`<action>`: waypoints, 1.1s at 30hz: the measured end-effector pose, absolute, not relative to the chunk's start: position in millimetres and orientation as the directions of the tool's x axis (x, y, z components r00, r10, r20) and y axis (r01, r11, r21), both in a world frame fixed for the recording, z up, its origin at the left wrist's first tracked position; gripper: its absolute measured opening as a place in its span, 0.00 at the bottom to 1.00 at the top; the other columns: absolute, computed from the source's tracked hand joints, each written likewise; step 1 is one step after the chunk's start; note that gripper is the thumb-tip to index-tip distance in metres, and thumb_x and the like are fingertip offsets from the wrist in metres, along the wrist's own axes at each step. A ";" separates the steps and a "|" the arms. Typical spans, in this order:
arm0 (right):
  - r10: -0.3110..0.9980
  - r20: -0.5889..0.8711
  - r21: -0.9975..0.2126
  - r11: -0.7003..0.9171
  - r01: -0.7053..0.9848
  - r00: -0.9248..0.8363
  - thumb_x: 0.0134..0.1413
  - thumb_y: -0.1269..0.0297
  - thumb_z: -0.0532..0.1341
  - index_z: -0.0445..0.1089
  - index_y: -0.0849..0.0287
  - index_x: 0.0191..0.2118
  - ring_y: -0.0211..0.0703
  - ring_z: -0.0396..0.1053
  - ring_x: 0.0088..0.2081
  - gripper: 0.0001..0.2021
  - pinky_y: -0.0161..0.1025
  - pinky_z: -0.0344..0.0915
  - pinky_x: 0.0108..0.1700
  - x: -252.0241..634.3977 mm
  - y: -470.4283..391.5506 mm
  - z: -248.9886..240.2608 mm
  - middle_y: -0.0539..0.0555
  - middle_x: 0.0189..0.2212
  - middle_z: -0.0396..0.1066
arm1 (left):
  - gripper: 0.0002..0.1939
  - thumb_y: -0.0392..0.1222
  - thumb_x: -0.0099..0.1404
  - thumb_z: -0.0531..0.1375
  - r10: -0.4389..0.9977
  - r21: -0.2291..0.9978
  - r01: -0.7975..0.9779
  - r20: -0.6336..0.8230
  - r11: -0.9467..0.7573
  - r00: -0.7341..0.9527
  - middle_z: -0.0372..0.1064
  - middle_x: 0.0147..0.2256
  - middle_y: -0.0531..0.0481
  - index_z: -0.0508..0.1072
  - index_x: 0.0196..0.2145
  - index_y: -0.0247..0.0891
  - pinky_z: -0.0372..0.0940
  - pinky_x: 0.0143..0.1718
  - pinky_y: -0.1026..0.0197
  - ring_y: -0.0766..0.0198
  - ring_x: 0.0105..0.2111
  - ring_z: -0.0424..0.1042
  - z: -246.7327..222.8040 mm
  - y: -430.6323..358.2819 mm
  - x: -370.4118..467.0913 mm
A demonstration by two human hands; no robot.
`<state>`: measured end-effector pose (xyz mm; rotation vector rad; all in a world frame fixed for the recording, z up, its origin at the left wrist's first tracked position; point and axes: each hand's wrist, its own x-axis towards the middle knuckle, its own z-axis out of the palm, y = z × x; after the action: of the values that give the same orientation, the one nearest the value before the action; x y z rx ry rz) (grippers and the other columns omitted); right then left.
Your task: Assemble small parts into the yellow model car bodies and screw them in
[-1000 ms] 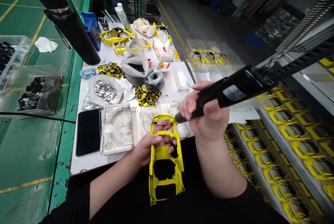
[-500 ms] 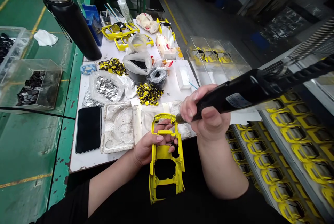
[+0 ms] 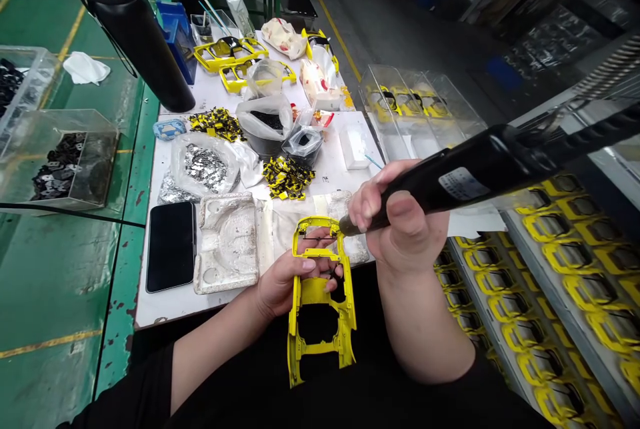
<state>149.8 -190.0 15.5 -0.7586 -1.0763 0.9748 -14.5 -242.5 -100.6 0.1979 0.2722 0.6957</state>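
My left hand [image 3: 284, 277] is closed on a yellow plastic frame [image 3: 314, 291], its thumb on the left rail and its fingers behind the upper openings. The frame is tilted up toward me, its lower end close to my dark clothing. My right hand [image 3: 407, 219] grips a black electric screwdriver [image 3: 443, 179] with a white label, a spring and a cable at its rear. The screwdriver's nose meets the frame's upper right corner; the bit itself is hidden. Behind the frame, a worn whitish mould block [image 3: 227, 242] lies on the table.
A black phone [image 3: 170, 247] lies at the left. Bags of small metal pieces [image 3: 203, 165] and black parts [image 3: 265, 121] stand behind, with yellow-black clips [image 3: 287, 177]. A black bottle-like cylinder [image 3: 150, 49] rises at upper left. Racks of yellow frames [image 3: 575, 255] fill the right.
The view has shifted very slightly. Both hands, the yellow frame and the screwdriver keep nearly the same pose, with the screwdriver's nose still at the frame's upper right corner.
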 end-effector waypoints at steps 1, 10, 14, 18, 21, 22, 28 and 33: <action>0.917 0.361 -0.878 0.396 -0.268 0.170 0.57 0.47 0.81 0.77 0.52 0.41 0.37 0.64 0.18 0.19 0.35 0.62 0.21 149.4 -190.2 15.4 0.44 0.22 0.69 | 0.37 0.42 0.58 0.75 0.656 0.270 -0.605 -0.179 0.749 0.733 0.76 0.52 0.41 0.72 0.64 0.44 0.70 0.41 0.57 0.51 0.46 0.79 -100.9 -242.6 -14.3; 0.903 0.354 -0.894 0.404 -0.195 0.245 0.58 0.46 0.81 0.78 0.51 0.42 0.38 0.67 0.22 0.19 0.38 0.66 0.24 145.4 -196.8 12.9 0.45 0.25 0.71 | 0.38 0.44 0.60 0.74 0.648 0.303 -0.587 -0.165 0.751 0.743 0.78 0.49 0.39 0.69 0.65 0.43 0.68 0.43 0.56 0.51 0.45 0.79 -104.0 -243.9 -15.7; 0.886 0.376 -0.882 0.432 -0.187 0.272 0.60 0.50 0.80 0.80 0.51 0.41 0.39 0.69 0.24 0.14 0.39 0.67 0.27 143.2 -198.0 12.4 0.47 0.27 0.72 | 0.37 0.43 0.60 0.74 0.654 0.312 -0.592 -0.152 0.743 0.741 0.77 0.50 0.39 0.69 0.65 0.43 0.68 0.43 0.56 0.51 0.47 0.78 -103.6 -244.0 -15.6; 0.875 0.392 -0.885 0.443 -0.145 0.285 0.59 0.46 0.80 0.80 0.51 0.39 0.42 0.70 0.26 0.17 0.42 0.69 0.29 141.8 -196.8 14.2 0.48 0.27 0.72 | 0.37 0.43 0.59 0.74 0.648 0.306 -0.588 -0.152 0.748 0.746 0.77 0.50 0.40 0.70 0.64 0.44 0.68 0.42 0.57 0.51 0.46 0.78 -103.6 -243.4 -15.0; 0.875 0.392 -0.884 0.444 -0.148 0.286 0.59 0.45 0.80 0.79 0.52 0.39 0.43 0.71 0.26 0.18 0.42 0.69 0.29 142.1 -196.7 14.8 0.48 0.28 0.72 | 0.37 0.43 0.59 0.74 0.652 0.307 -0.591 -0.154 0.746 0.742 0.77 0.50 0.40 0.70 0.64 0.43 0.68 0.42 0.56 0.51 0.46 0.78 -103.9 -243.2 -15.0; 0.879 0.388 -0.884 0.440 -0.159 0.277 0.59 0.45 0.80 0.79 0.52 0.39 0.42 0.70 0.25 0.18 0.41 0.67 0.28 142.5 -196.8 14.6 0.48 0.28 0.71 | 0.37 0.43 0.59 0.74 0.650 0.305 -0.589 -0.159 0.749 0.743 0.77 0.49 0.40 0.70 0.64 0.43 0.69 0.42 0.56 0.51 0.46 0.78 -103.7 -243.2 -15.1; 0.908 0.369 -0.872 0.412 -0.263 0.200 0.56 0.45 0.81 0.80 0.53 0.42 0.36 0.62 0.19 0.20 0.37 0.61 0.21 148.2 -194.1 12.3 0.45 0.24 0.68 | 0.39 0.42 0.56 0.76 0.648 0.278 -0.593 -0.184 0.755 0.739 0.77 0.50 0.41 0.71 0.64 0.44 0.70 0.40 0.57 0.50 0.45 0.79 -101.0 -243.1 -14.8; 0.908 0.365 -0.864 0.412 -0.290 0.205 0.56 0.47 0.81 0.79 0.53 0.38 0.35 0.63 0.18 0.18 0.36 0.62 0.22 152.2 -190.2 13.8 0.46 0.24 0.70 | 0.39 0.43 0.56 0.76 0.642 0.286 -0.584 -0.181 0.760 0.745 0.77 0.48 0.41 0.71 0.63 0.43 0.71 0.42 0.57 0.51 0.45 0.79 -100.4 -242.7 -15.7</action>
<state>152.2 -190.2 13.8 -0.7427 -1.0325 0.9519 -15.7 -242.7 -100.4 0.2166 0.2773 0.6768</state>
